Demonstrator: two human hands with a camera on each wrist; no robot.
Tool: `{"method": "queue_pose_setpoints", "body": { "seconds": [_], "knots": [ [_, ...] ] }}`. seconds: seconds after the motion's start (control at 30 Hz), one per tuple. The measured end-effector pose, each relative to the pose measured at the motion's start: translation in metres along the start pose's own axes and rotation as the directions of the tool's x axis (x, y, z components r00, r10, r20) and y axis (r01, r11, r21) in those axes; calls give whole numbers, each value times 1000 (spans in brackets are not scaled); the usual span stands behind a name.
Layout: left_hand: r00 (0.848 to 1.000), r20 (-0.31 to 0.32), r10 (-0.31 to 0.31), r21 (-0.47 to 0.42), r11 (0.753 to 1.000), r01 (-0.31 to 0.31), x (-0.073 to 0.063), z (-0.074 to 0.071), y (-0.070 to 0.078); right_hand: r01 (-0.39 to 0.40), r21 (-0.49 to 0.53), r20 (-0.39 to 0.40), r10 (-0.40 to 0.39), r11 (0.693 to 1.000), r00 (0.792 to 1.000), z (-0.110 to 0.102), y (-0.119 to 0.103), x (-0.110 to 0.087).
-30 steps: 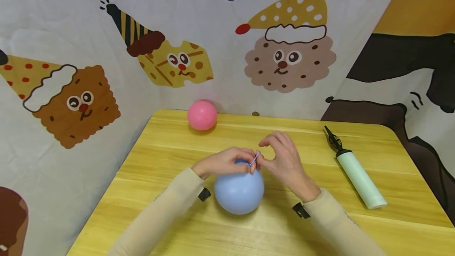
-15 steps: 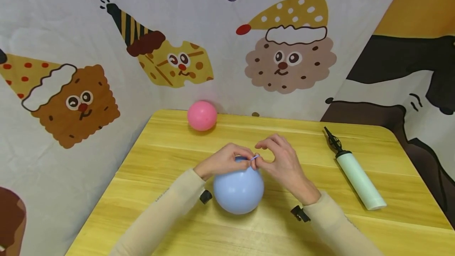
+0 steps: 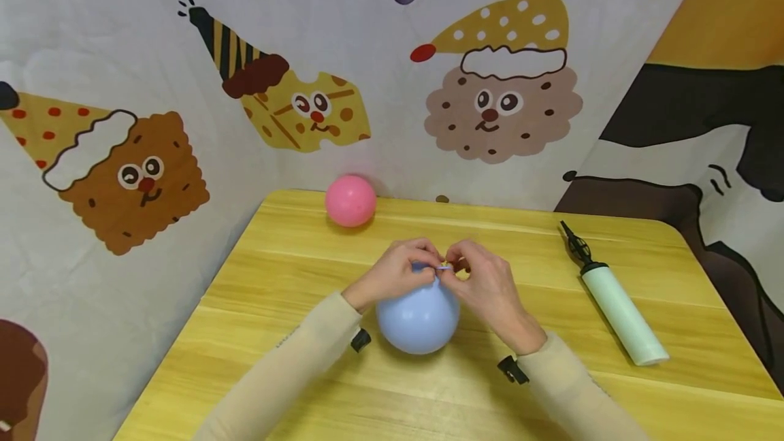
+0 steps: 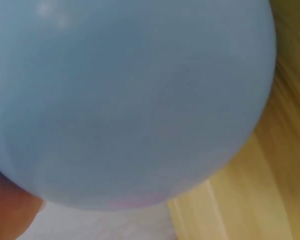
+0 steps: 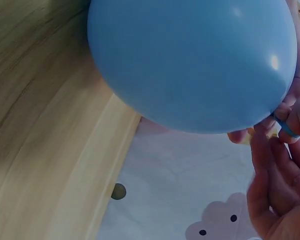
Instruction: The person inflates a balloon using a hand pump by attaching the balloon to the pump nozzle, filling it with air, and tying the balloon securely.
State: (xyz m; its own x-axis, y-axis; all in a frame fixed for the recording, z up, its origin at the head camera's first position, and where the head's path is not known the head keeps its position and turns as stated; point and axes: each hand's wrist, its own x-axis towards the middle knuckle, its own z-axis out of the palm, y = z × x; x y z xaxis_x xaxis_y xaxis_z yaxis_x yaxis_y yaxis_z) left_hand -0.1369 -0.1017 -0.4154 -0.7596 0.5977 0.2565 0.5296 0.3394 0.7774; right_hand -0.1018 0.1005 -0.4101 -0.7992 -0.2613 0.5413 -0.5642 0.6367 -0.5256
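A round, light blue balloon (image 3: 418,322) sits between both hands over the table. My left hand (image 3: 392,272) pinches the balloon at its neck, on top. From the other side my right hand (image 3: 488,284) has its thumb and index finger at the same short neck, pinching its end. In the right wrist view the stretched blue neck (image 5: 288,128) runs between fingertips, with the right hand (image 5: 282,187) just below. The balloon (image 4: 135,105) fills most of the left wrist view, where only a bit of a hand (image 4: 10,210) shows. Fingers partly hide the neck.
A pink balloon (image 3: 351,201) rests at the back of the wooden table (image 3: 275,332). To the right lies a mint-green hand pump (image 3: 625,314) with a black nozzle. Behind the table hangs a cloth (image 3: 380,39) printed with cartoon figures.
The right fingers have closed in on the neck beside the left fingers, and its loop looks shorter. Both hands and the blue balloon have shifted slightly up.
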Motion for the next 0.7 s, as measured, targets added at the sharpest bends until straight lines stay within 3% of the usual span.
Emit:
{"method": "queue_pose_setpoints", "body": {
  "seconds": [0.2,0.43,0.57,0.7],
  "knots": [
    [1000,13,-27,15,1000,27,4,-1,1,-71,57,53,68,996,996,0,-2,-1],
    [981,193,-14,-198,979,53,4,-11,-4,-135,210,104,115,968,988,-6,0,1],
    [962,269,54,-228,974,9,4,-17,-6,-177,271,147,141,946,979,-9,2,3],
    [950,306,66,-223,975,5,4,-22,-5,-216,302,181,166,929,969,-10,3,4]
  ]
}}
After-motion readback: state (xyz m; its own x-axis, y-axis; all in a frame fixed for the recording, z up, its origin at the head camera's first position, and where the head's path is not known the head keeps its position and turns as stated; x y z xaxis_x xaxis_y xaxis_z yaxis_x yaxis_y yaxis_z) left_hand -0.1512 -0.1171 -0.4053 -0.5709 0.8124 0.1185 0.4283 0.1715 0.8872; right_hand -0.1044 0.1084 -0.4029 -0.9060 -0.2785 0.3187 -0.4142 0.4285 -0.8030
